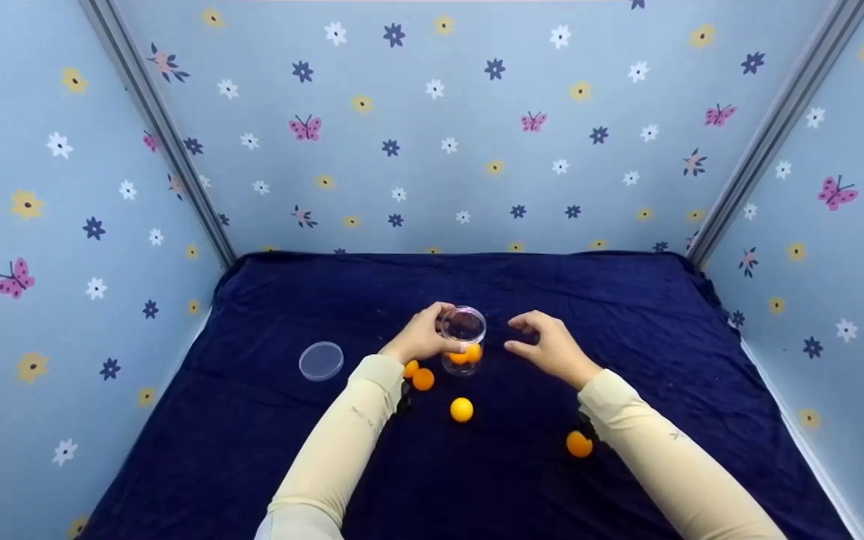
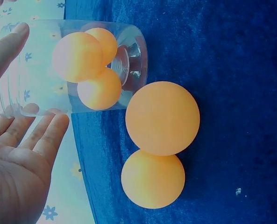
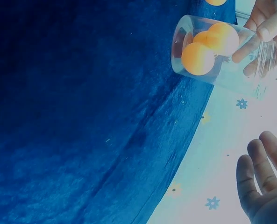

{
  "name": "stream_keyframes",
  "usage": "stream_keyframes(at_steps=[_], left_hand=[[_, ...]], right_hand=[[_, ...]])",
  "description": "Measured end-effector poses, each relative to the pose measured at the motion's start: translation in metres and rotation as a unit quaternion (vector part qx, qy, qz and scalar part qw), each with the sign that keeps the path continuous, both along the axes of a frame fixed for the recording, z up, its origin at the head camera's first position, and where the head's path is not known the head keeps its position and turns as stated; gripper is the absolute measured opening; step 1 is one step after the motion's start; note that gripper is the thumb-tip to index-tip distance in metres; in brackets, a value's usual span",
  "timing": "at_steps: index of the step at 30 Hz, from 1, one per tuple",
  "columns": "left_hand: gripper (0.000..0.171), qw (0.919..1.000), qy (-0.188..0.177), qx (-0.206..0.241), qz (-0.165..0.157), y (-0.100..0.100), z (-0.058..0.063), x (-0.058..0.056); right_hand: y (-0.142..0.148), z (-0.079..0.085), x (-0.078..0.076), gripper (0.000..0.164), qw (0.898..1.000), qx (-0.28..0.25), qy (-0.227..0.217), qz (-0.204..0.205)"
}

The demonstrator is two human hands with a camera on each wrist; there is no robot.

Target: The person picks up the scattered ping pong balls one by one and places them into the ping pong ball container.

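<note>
A clear plastic jar (image 1: 463, 364) stands upright on the dark blue cloth, its top uncovered. Three orange balls (image 2: 77, 57) lie at its bottom, as the left wrist view shows. My left hand (image 1: 426, 334) grips the jar near the rim, thumb on one side and fingers on the other. To the right of the jar, my right hand (image 1: 552, 349) hovers with loosely bent fingers and holds nothing. Two orange balls (image 2: 162, 118) lie together beside the jar, below my left wrist. A yellow-orange ball (image 1: 461, 409) rests in front of the jar.
A round clear lid (image 1: 321, 361) lies flat on the cloth (image 1: 252, 450) to the left. Another orange ball (image 1: 579, 444) sits by my right forearm, partly covered by it. Patterned blue walls (image 1: 432, 172) enclose the back and both sides.
</note>
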State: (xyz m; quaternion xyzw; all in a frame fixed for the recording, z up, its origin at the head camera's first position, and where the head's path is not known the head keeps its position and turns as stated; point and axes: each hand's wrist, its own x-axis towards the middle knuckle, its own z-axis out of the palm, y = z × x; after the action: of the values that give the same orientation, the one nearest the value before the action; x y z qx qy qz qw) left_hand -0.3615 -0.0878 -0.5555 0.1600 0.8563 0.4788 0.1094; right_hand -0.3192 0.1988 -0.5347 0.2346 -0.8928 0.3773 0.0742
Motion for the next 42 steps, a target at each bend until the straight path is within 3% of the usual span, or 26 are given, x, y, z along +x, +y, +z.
stream_keyframes(at_steps=[15,29,42], left_hand=[[0.085,0.9999,0.008,0.013,0.0,0.001,0.001,0.002],[0.089,1.0,0.001,0.006,0.004,0.0,-0.001,0.003],[0.089,0.9999,-0.002,0.009,0.006,0.002,-0.002,0.003]], right_hand=[[0.023,-0.007,0.013,0.04,1.0,0.007,-0.018,0.014],[0.04,-0.02,0.023,0.04,0.998,0.02,-0.026,0.059],[0.057,-0.023,0.031,0.043,0.991,0.038,-0.068,0.108]])
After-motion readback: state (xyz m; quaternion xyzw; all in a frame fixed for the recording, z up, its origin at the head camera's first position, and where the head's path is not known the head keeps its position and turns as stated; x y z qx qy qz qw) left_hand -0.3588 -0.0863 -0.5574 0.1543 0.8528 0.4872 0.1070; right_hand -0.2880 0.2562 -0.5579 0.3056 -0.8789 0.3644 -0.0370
